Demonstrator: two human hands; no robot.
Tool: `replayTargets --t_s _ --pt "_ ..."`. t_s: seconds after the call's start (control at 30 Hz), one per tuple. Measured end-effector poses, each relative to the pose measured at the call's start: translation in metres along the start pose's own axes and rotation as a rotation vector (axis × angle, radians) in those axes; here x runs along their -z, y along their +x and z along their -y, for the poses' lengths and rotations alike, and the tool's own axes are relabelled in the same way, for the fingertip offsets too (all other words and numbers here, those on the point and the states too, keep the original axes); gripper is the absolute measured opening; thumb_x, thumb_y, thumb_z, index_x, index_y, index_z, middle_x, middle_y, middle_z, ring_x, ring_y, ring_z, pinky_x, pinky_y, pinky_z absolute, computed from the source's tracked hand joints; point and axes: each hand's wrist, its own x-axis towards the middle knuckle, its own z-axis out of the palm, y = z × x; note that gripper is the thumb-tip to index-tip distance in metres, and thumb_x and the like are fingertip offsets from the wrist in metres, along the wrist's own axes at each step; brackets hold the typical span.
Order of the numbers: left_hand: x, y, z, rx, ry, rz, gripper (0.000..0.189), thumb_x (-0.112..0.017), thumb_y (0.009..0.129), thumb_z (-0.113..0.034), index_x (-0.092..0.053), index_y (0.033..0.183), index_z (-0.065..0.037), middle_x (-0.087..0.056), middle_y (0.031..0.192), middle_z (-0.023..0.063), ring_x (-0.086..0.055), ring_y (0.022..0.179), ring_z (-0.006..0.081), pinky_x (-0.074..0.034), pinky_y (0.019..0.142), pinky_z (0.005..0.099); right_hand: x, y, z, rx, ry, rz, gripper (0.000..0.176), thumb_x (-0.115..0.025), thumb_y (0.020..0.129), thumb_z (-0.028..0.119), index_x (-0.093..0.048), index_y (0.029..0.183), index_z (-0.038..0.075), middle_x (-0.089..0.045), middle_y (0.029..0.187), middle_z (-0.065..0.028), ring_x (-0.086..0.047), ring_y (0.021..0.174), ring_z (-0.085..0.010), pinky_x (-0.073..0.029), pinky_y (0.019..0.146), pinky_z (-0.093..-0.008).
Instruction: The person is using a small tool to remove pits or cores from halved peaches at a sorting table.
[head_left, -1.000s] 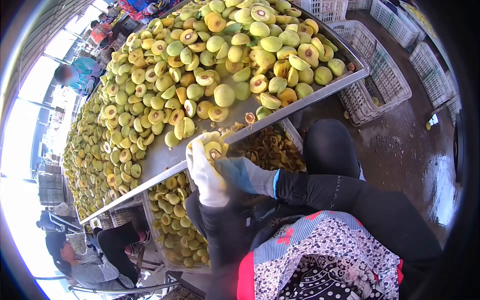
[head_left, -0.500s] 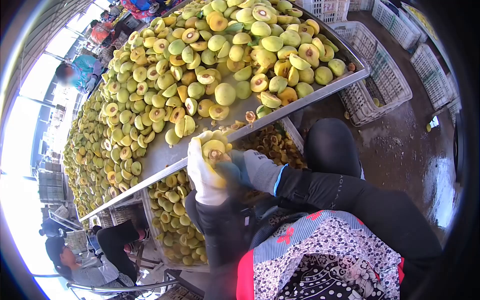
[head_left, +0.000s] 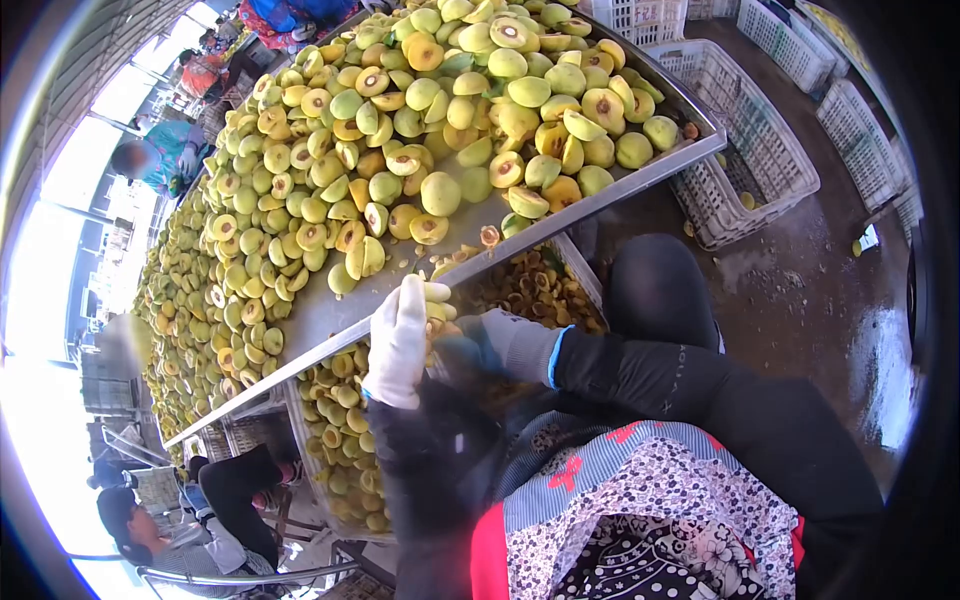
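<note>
My left hand [head_left: 398, 340], in a white glove, is wrapped round some yellow-green fruit halves [head_left: 437, 300] at the near edge of the metal table [head_left: 325, 310]. Close beside it on the right, my right hand [head_left: 485, 342], in a grey-blue glove, has its fingers bent against the fruit; they are blurred, and what they hold cannot be made out. A large heap of cut fruit [head_left: 330, 170] covers much of the table. Below the table edge stand a crate of fruit halves [head_left: 345, 440] and a container of brown pits and scraps [head_left: 545, 290].
White plastic crates [head_left: 745, 130] stand on the wet floor at the right. A person [head_left: 190, 530] sits at the lower left, and other people [head_left: 165, 155] are along the table's far left side. The metal rim [head_left: 600, 200] runs diagonally before my knees.
My left hand has turned, so its back and fingers now cover more of the fruit. The pit-side face of the fruit half is no longer visible. The view has shifted slightly.
</note>
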Motion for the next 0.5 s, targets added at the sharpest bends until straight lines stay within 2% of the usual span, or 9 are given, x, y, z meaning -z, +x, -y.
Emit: replayTargets --t_s 0.07,0.1,0.2,0.27,0.3,0.33,0.37,0.47,0.5 --pt "0.006 0.002 -0.012 0.099 0.155 0.079 0.054 -0.048 0.101 -0.048 -0.065 0.108 0.003 -0.069 0.086 0.0131 -0.065 0.071 0.0174 -0.052 0.064 0.0275 0.004 -0.007 0.007 0.084 0.059 0.019 0.041 -0.057 0.099 0.047 -0.071 0.097 0.008 -0.072 0.084 -0.0128 -0.068 0.080 -0.0310 -0.051 0.077 -0.0387" --pt "0.010 0.004 -0.015 0.072 0.190 0.124 0.057 -0.046 0.101 -0.049 -0.064 0.113 0.003 -0.069 0.093 0.0129 -0.067 0.075 0.0176 -0.053 0.066 0.0285 0.004 -0.008 0.010 0.130 0.091 0.028 0.042 -0.057 0.099 0.047 -0.071 0.095 0.008 -0.072 0.083 -0.0110 -0.068 0.078 -0.0285 -0.051 0.076 -0.0368" --pt "0.001 -0.010 -0.020 -0.206 0.012 -0.092 0.053 -0.046 0.103 -0.044 -0.062 0.121 0.003 -0.069 0.102 0.0124 -0.067 0.081 0.0177 -0.054 0.072 0.0304 -0.011 0.010 -0.002 -0.096 0.538 0.032 0.033 -0.056 0.101 0.036 -0.069 0.108 0.007 -0.069 0.083 -0.0059 -0.063 0.073 -0.0178 -0.050 0.073 -0.0318" --pt "-0.016 -0.007 0.005 -0.495 -0.072 -0.304 0.044 -0.044 0.106 -0.034 -0.060 0.126 0.002 -0.067 0.108 0.0122 -0.066 0.091 0.0189 -0.054 0.079 0.0288 -0.019 0.014 -0.008 0.009 0.598 0.016 0.030 -0.054 0.102 0.030 -0.065 0.117 0.006 -0.067 0.084 -0.0042 -0.060 0.072 -0.0137 -0.049 0.069 -0.0308" --pt "-0.031 -0.006 0.011 -0.420 -0.233 -0.369 0.045 -0.044 0.106 -0.035 -0.060 0.125 0.002 -0.067 0.109 0.0125 -0.066 0.092 0.0192 -0.054 0.079 0.0288 -0.020 0.014 -0.004 0.060 0.626 0.010 0.030 -0.053 0.103 0.027 -0.063 0.122 0.006 -0.067 0.084 -0.0034 -0.058 0.072 -0.0116 -0.049 0.067 -0.0302" --pt "-0.043 -0.005 0.016 -0.340 -0.393 -0.436 0.045 -0.044 0.106 -0.035 -0.060 0.124 0.003 -0.067 0.109 0.0128 -0.066 0.092 0.0195 -0.054 0.079 0.0289 -0.016 0.009 0.000 -0.042 0.674 0.094 0.030 -0.052 0.103 0.025 -0.060 0.125 0.007 -0.066 0.084 -0.0033 -0.058 0.071 -0.0121 -0.049 0.066 -0.0310" --pt "-0.046 -0.001 0.021 -0.346 -0.416 -0.505 0.044 -0.043 0.106 -0.035 -0.061 0.120 0.002 -0.068 0.109 0.0138 -0.067 0.088 0.0200 -0.055 0.076 0.0297 -0.001 -0.005 0.020 -0.147 0.719 0.181 0.030 -0.051 0.104 0.024 -0.057 0.129 0.008 -0.066 0.084 -0.0032 -0.058 0.070 -0.0125 -0.048 0.065 -0.0317" --pt "-0.037 -0.004 0.021 -0.239 -0.541 -0.422 0.041 -0.045 0.105 -0.032 -0.065 0.110 0.002 -0.071 0.096 0.0137 -0.068 0.072 0.0194 -0.055 0.068 0.0297 0.021 -0.014 0.057 -0.273 0.278 0.274 0.026 -0.045 0.105 0.020 -0.054 0.129 0.012 -0.066 0.079 -0.0022 -0.060 0.069 -0.0161 -0.049 0.063 -0.0338" --pt "-0.035 -0.002 0.022 -0.295 -0.447 -0.362 0.040 -0.045 0.104 -0.032 -0.065 0.107 0.003 -0.071 0.093 0.0133 -0.068 0.071 0.0189 -0.055 0.067 0.0295 0.018 -0.011 0.052 -0.219 0.216 0.249 0.024 -0.044 0.106 0.019 -0.055 0.126 0.013 -0.065 0.078 -0.0019 -0.059 0.067 -0.0164 -0.049 0.062 -0.0334"
